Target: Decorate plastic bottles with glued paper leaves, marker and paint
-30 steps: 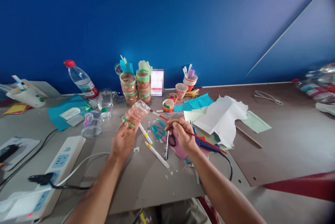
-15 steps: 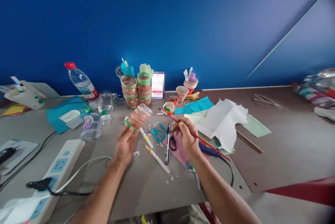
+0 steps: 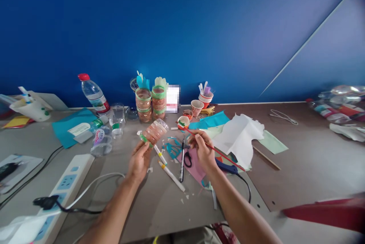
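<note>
My left hand (image 3: 139, 159) is closed on a cut plastic bottle (image 3: 154, 130), tilted, coated in pinkish-brown with a green band at the end by my fingers. In my right hand (image 3: 203, 148) is a thin red paintbrush (image 3: 225, 155), pinched between thumb and fingers. The brush's tip is at a small cup of green paint (image 3: 183, 122); whether it touches the paint I cannot tell. Beneath and between the hands lie a black pen (image 3: 182, 160), two white markers, one of them a yellow-banded marker (image 3: 172, 176), and dark-handled scissors (image 3: 187, 159).
Painted bottle holders (image 3: 143, 103) stand by the blue wall. A red-capped bottle (image 3: 94, 94) and clear bottle pieces (image 3: 102, 141) are at left, near a power strip (image 3: 67, 187). White paper (image 3: 238, 135) and a blue glue gun (image 3: 226, 166) with a cord lie at right.
The paintbrush tip has moved to the green paint cup. The camera view has shifted slightly, and the bottle stays in my left hand.
</note>
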Demonstrator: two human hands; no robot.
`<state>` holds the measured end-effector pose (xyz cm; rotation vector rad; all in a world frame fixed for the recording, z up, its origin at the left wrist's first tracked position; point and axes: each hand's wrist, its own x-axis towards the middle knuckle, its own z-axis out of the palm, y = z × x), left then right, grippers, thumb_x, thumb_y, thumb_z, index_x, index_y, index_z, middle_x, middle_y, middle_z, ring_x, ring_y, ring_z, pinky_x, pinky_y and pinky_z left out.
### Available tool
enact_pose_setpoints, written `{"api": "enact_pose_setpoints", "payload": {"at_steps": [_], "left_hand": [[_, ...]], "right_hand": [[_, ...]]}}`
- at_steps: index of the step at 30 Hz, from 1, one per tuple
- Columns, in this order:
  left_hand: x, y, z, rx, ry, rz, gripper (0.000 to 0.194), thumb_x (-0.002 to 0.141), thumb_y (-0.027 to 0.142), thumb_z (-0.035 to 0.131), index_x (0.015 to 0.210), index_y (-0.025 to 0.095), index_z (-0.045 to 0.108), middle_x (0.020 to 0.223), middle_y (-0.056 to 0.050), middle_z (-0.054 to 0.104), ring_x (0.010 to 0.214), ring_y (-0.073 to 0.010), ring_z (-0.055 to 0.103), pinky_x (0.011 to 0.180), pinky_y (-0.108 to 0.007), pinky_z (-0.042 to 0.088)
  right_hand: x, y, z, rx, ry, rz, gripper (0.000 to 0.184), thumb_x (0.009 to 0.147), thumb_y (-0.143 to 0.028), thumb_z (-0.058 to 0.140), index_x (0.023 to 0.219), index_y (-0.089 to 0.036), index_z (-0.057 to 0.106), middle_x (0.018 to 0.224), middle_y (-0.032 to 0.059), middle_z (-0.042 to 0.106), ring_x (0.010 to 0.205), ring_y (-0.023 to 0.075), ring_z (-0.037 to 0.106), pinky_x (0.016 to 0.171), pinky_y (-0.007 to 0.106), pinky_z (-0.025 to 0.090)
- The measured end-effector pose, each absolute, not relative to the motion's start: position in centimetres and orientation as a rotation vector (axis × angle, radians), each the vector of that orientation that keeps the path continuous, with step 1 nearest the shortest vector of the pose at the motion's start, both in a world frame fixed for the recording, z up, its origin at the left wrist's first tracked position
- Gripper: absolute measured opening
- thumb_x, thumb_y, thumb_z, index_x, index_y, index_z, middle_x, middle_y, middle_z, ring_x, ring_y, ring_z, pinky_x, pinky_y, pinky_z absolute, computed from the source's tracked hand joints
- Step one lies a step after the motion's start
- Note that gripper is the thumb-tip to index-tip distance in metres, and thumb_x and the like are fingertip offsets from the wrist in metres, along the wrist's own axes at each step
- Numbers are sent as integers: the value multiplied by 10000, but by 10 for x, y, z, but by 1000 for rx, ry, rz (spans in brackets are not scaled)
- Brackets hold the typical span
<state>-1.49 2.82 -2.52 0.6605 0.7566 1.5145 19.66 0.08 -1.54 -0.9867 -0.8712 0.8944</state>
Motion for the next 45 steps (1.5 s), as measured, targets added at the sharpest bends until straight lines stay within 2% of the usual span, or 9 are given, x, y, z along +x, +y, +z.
{"api": "enact_pose_setpoints", "payload": {"at_steps": [6, 12, 20, 25, 31, 35, 38, 41, 45], "left_hand": [[-16, 31, -32, 606, 757, 1527, 162, 619, 269, 845, 749, 213, 765, 794, -11, 786, 855, -199, 732, 930, -342, 526], [-17, 34, -36, 613, 714, 1514, 208, 614, 280, 850, 789, 203, 768, 848, -28, 796, 875, -196, 727, 1017, -376, 482], [-20, 32, -34, 742, 670, 1455, 210, 701, 338, 811, 847, 190, 785, 969, -67, 788, 1087, -237, 680, 1118, -368, 409], [-18, 30, -31, 743, 674, 1426, 216, 707, 301, 795, 883, 178, 786, 978, -71, 798, 1120, -258, 683, 1131, -420, 397], [-17, 32, -35, 666, 744, 1487, 184, 668, 252, 813, 832, 179, 775, 890, -59, 798, 1061, -247, 706, 1083, -381, 440], [-18, 31, -32, 716, 699, 1468, 232, 689, 267, 799, 904, 181, 790, 962, -81, 804, 1094, -254, 701, 1114, -395, 428], [-18, 29, -27, 761, 665, 1441, 227, 705, 271, 781, 907, 170, 792, 1019, -97, 801, 1139, -275, 690, 1120, -416, 428], [-18, 28, -26, 776, 655, 1436, 188, 719, 276, 779, 884, 187, 792, 1045, -83, 799, 1176, -285, 675, 1114, -425, 437], [-19, 29, -30, 773, 627, 1427, 151, 739, 275, 778, 882, 231, 789, 1079, -75, 794, 1255, -297, 627, 1121, -423, 438]], "right_hand": [[199, 0, -9, -996, -849, 900, 293, 827, -488, 698, 883, -202, 672, 658, -11, 694, 524, 124, 554, 518, 259, 431], [197, -3, 3, -924, -843, 937, 247, 800, -443, 720, 870, -208, 690, 686, -7, 703, 533, 116, 549, 535, 258, 442], [232, 11, 33, -834, -804, 906, 154, 746, -296, 692, 870, -207, 713, 749, 28, 722, 663, 157, 633, 609, 292, 494], [268, 30, 42, -875, -789, 884, 132, 717, -245, 656, 829, -189, 699, 720, 35, 705, 597, 139, 602, 603, 304, 500], [261, 26, 22, -859, -656, 1064, 144, 699, -231, 695, 835, -184, 690, 726, 25, 700, 597, 126, 612, 598, 284, 521], [269, 29, 31, -839, -620, 1106, 132, 708, -212, 698, 839, -194, 693, 698, 6, 682, 601, 127, 613, 594, 279, 531], [281, 37, 46, -892, -674, 1106, 109, 738, -252, 706, 829, -193, 698, 682, 17, 692, 571, 134, 598, 549, 280, 510], [286, 51, 54, -1051, -775, 1039, 185, 760, -339, 731, 815, -165, 705, 645, 25, 681, 518, 115, 563, 489, 252, 454], [287, 76, 51, -1204, -829, 956, 240, 773, -390, 740, 790, -155, 692, 542, -13, 611, 409, 80, 470, 420, 230, 381]]}}
